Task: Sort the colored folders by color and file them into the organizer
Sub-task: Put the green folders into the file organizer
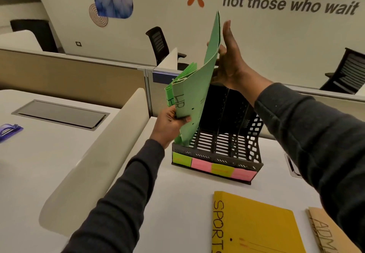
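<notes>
A green folder marked HR [199,86] stands bent in the leftmost slot of the black organizer [223,150], in front of another green folder [170,94]. My left hand [169,124] grips the HR folder's lower left edge. Higher up, my right hand [229,59] holds its upper right edge; the thumb points up and the fingers are behind the card. A yellow folder marked SPORTS [254,227] lies flat on the desk near me. Beside it on the right lies a brown folder [325,233]. The organizer's other slots look empty.
Green and pink labels [211,166] line the organizer's front. A curved cream divider [94,161] runs along the desk's left side. Beyond it a purple hole punch [8,131] and a cable hatch [59,114] sit on the neighbouring desk. Office chairs [160,45] stand behind.
</notes>
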Tool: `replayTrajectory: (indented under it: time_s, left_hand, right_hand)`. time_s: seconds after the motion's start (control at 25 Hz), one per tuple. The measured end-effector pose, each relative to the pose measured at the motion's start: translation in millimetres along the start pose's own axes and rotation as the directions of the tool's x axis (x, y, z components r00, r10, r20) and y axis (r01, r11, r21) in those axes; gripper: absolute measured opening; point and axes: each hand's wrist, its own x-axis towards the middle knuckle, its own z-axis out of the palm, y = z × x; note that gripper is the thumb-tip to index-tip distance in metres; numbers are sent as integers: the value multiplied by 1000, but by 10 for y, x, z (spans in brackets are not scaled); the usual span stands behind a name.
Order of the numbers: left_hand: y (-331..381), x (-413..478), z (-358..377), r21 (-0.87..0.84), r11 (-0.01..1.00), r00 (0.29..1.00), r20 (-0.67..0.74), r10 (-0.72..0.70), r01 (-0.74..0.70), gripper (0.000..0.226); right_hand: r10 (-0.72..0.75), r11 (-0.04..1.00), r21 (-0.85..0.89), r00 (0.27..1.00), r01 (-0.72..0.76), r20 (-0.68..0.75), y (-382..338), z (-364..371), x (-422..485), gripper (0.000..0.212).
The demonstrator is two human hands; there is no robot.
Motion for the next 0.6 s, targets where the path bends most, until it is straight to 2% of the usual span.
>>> replayTrajectory:
  time_s: [0.2,0.28,0.36,0.44,0.52,0.6]
  left_hand:
    - [-399,-17,-24,160,986,996,-78,-31,43,38]
    - [-507,18,5,226,972,994,-102,-40,62,37]
    - [-588,63,52,274,956,989,-128,-69,102,36]
    - [-670,79,98,352,924,983,-149,-103,150,35]
    - [-762,79,143,461,863,974,-178,-141,209,34]
    - [-816,53,179,546,797,962,-217,-164,259,31]
  right_hand:
    - [170,985,7,985,-170,16,226,-61,106,106]
    - [205,978,-12,976,-206,-69,269,-29,147,103]
    - [180,975,-84,954,-205,-239,312,-14,212,90]
    - [84,946,-264,930,-188,-359,401,7,281,73]
    - [36,897,-399,930,-191,-366,531,58,303,65]
    - [56,894,-393,926,-213,-374,638,120,266,67]
